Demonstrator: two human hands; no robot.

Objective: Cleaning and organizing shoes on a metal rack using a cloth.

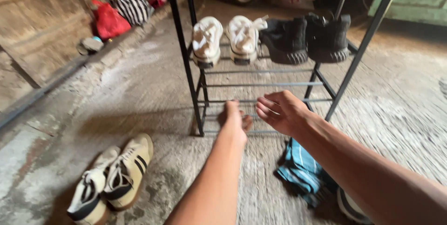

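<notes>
Both hands are reaching toward the low bars of the black metal shoe rack (pixel 200 90) standing on the concrete floor (pixel 139 90): the left hand (pixel 235 119) and the right hand (pixel 281 110) are hovering empty, fingers loosely curled and slightly apart. White sneakers (pixel 223 39) and black shoes (pixel 307 39) are sitting on the middle shelf above them. Cream sneakers (pixel 111 178) are lying at lower left, and a striped teal cloth (pixel 300 169) is lying under the right forearm.

On the black metal rack (pixel 186 62) stand a white pair of shoes (pixel 226 39) and a black pair (pixel 307 39), cream sneakers with black stripes (pixel 114 178) lie on the grey floor (pixel 139 94) beside a teal striped cloth (pixel 301 171), and a red bag (pixel 109 20) meets a black-and-white striped bag (pixel 132 7).
</notes>
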